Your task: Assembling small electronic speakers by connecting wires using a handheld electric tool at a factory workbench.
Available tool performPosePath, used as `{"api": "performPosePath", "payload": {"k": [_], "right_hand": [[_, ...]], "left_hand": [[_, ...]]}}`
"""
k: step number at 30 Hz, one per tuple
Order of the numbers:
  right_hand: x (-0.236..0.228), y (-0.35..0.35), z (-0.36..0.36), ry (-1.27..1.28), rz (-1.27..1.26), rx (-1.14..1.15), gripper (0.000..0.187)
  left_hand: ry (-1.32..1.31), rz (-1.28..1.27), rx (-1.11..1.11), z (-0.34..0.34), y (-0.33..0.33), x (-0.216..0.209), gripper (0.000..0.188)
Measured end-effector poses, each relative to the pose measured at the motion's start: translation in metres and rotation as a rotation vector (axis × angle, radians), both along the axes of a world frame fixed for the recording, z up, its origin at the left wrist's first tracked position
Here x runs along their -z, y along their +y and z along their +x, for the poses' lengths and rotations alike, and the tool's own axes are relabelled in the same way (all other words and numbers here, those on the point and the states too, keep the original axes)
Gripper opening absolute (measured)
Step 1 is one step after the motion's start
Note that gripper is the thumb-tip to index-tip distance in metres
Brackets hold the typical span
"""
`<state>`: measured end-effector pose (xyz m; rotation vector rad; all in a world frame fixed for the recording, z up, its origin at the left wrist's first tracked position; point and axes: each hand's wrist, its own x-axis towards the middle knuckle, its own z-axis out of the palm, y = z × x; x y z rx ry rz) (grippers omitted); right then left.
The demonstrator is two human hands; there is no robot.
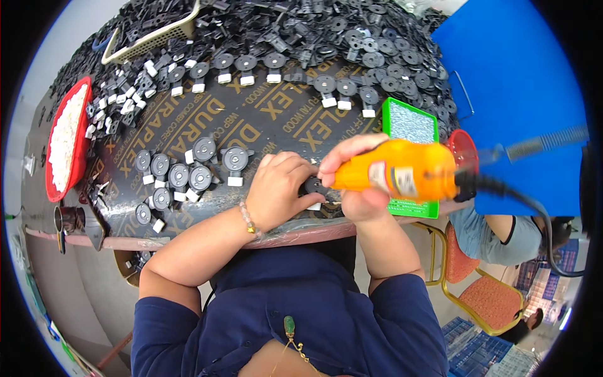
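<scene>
My right hand (365, 206) is wrapped round an orange electric screwdriver (402, 168) lying nearly level, its tip end toward my left hand. My left hand (279, 191) rests on the table, its thumb and fingers closed on a black round plastic part (315, 185) with a white tab. The screwdriver's nose reaches that part, but my fingers hide the exact contact. To the left lie several finished-looking black disc parts with white blocks, such as one disc part (235, 161). Beside the screwdriver is a green tray (388, 116) with small silvery pieces.
A red tub (80, 164) of white pieces stands at the left. Heaps of black parts (295, 31) and a cream basket (151, 45) fill the far side. A red container (463, 151) sits by the blue panel (521, 94). The screwdriver's black cord (527, 204) hangs at the right, near another person's arm.
</scene>
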<state>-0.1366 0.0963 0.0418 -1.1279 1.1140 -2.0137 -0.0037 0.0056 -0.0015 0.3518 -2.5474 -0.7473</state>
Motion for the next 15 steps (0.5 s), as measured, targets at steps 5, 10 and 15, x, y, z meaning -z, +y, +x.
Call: {"api": "performPosePath", "payload": {"k": [5,10,15], "right_hand": [[-0.004,0.019,-0.036,-0.056,-0.114,0.06,0.081],[-0.011,0.068,-0.113,0.221,-0.032,0.484,0.077],[0.003,0.081,-0.14,0.253,-0.021,0.64,0.077]], "left_hand": [[0.024,-0.029,-0.014,0.001,-0.001,0.006,0.046],[0.007,-0.038,-0.038,-0.003,0.002,0.003,0.046],[-0.02,-0.057,-0.044,-0.006,0.005,0.003,0.046]]}}
